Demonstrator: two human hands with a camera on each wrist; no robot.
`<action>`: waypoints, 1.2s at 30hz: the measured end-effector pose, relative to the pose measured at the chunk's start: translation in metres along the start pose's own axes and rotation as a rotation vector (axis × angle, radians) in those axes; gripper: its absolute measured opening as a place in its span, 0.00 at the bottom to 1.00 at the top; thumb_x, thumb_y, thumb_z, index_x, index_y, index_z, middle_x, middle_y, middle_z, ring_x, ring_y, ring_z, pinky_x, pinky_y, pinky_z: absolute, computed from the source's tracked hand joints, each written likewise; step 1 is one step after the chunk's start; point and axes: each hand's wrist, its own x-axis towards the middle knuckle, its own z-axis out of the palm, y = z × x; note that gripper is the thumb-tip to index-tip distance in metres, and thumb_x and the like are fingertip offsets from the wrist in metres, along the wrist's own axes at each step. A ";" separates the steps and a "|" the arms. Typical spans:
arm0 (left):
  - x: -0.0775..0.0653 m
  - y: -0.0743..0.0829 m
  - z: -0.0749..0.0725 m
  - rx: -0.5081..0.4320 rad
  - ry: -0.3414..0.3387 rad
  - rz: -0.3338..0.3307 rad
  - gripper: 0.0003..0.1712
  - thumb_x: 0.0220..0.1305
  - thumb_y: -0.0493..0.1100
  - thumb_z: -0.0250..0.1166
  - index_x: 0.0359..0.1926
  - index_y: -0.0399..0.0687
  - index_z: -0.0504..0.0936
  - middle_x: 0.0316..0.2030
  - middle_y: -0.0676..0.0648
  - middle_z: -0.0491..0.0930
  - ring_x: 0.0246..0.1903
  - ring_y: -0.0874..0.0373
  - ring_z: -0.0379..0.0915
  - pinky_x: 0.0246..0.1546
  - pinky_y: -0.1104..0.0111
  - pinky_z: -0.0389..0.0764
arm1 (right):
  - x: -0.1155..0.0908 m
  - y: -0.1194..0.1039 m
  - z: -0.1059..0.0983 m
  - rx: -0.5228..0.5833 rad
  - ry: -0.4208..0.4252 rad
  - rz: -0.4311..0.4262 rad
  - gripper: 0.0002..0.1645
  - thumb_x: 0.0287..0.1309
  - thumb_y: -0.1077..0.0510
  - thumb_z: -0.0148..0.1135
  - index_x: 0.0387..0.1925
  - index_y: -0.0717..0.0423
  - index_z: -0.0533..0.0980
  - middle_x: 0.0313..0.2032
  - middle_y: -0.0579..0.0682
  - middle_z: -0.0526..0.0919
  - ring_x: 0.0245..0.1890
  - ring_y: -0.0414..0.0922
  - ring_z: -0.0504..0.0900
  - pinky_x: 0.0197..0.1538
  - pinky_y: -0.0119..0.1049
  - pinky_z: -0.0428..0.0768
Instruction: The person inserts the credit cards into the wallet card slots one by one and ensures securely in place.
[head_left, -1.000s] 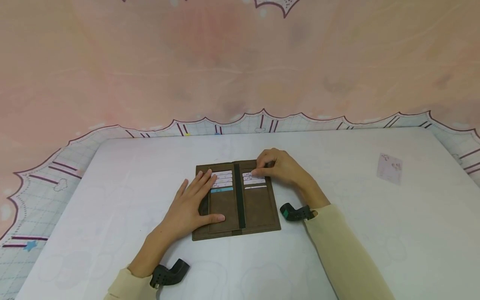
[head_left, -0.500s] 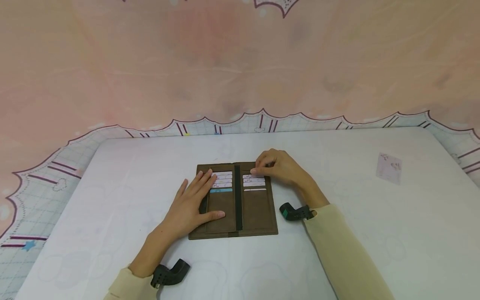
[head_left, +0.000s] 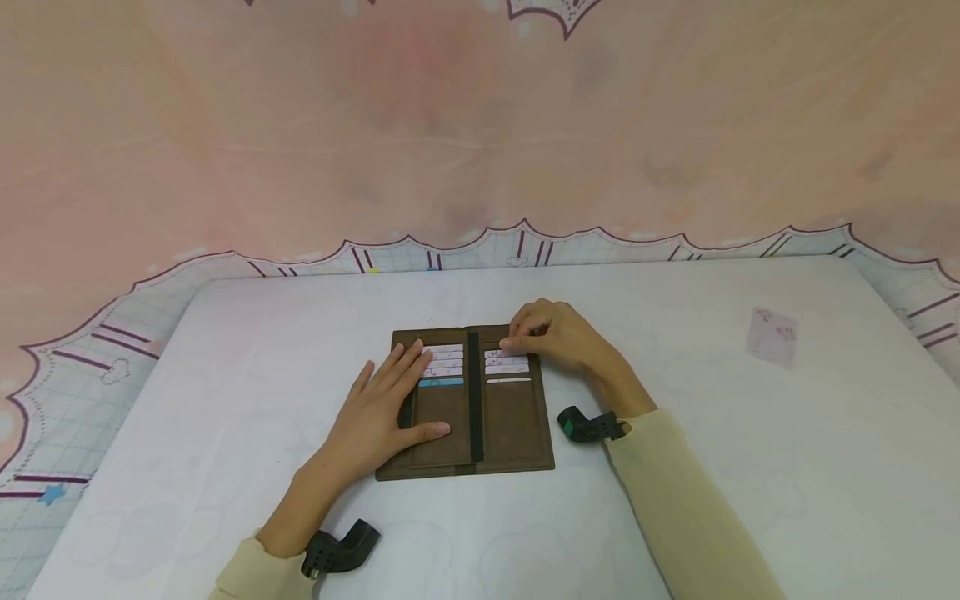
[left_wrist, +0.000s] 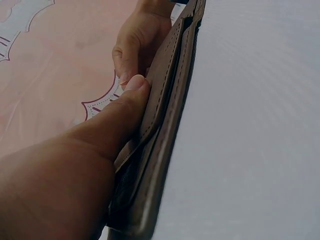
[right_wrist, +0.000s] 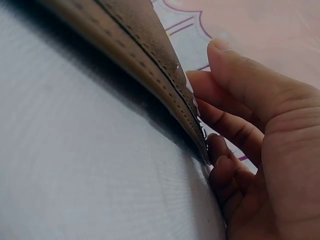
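A brown bifold wallet (head_left: 442,429) lies spread on the table, with a dark strip down its fold. White card edges (head_left: 507,362) stick out of the slots of its right panel. More white cards (head_left: 447,362) and a blue card (head_left: 441,382) show in the left panel. My left hand (head_left: 378,425) rests on the left panel with fingers spread, its thumb flat on the leather. At the upper right corner my right hand (head_left: 551,333) has bent fingers against the card tops and wallet edge; whether it pinches a card is hidden.
A small clear plastic piece with pink print (head_left: 772,337) lies on the white tabletop (head_left: 667,483) to the right. Behind stands a pink patterned backdrop (head_left: 420,133). Black wrist devices (head_left: 341,546) are strapped to both wrists.
The wallet has turned slightly, its lower edge shifting a little left and its upper edge dropping slightly toward me. Both hands hold nearly the same place and pose.
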 end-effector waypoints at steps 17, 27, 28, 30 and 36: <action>0.002 0.001 0.001 0.044 0.037 0.023 0.55 0.54 0.68 0.64 0.74 0.46 0.54 0.73 0.46 0.49 0.72 0.47 0.40 0.68 0.45 0.41 | -0.001 -0.006 -0.008 -0.075 -0.061 0.075 0.10 0.57 0.51 0.68 0.22 0.46 0.86 0.35 0.41 0.82 0.44 0.42 0.74 0.53 0.41 0.69; -0.003 -0.012 0.003 -0.074 -0.008 0.084 0.55 0.55 0.64 0.66 0.74 0.44 0.51 0.74 0.44 0.46 0.73 0.46 0.34 0.67 0.44 0.33 | -0.007 -0.016 -0.004 -0.132 -0.115 0.081 0.10 0.62 0.53 0.63 0.42 0.48 0.85 0.41 0.41 0.82 0.45 0.42 0.74 0.50 0.40 0.73; -0.004 -0.014 0.001 -0.113 -0.027 0.099 0.56 0.54 0.62 0.68 0.74 0.43 0.50 0.74 0.44 0.45 0.73 0.46 0.33 0.67 0.44 0.31 | -0.007 -0.017 -0.003 -0.135 -0.110 0.084 0.11 0.62 0.53 0.63 0.43 0.48 0.85 0.41 0.40 0.82 0.44 0.42 0.74 0.48 0.39 0.73; -0.005 -0.018 -0.003 -0.205 -0.069 0.130 0.58 0.52 0.59 0.71 0.74 0.43 0.50 0.74 0.43 0.43 0.73 0.45 0.30 0.67 0.45 0.28 | -0.008 -0.017 -0.002 -0.133 -0.096 0.091 0.11 0.62 0.52 0.62 0.44 0.47 0.85 0.42 0.40 0.82 0.42 0.42 0.74 0.47 0.39 0.72; -0.006 -0.020 -0.011 -0.301 -0.116 0.171 0.63 0.45 0.56 0.76 0.74 0.43 0.50 0.74 0.41 0.42 0.72 0.43 0.29 0.67 0.46 0.28 | -0.008 -0.016 -0.001 -0.087 -0.044 0.107 0.12 0.65 0.52 0.60 0.45 0.48 0.83 0.45 0.41 0.82 0.45 0.42 0.76 0.51 0.40 0.73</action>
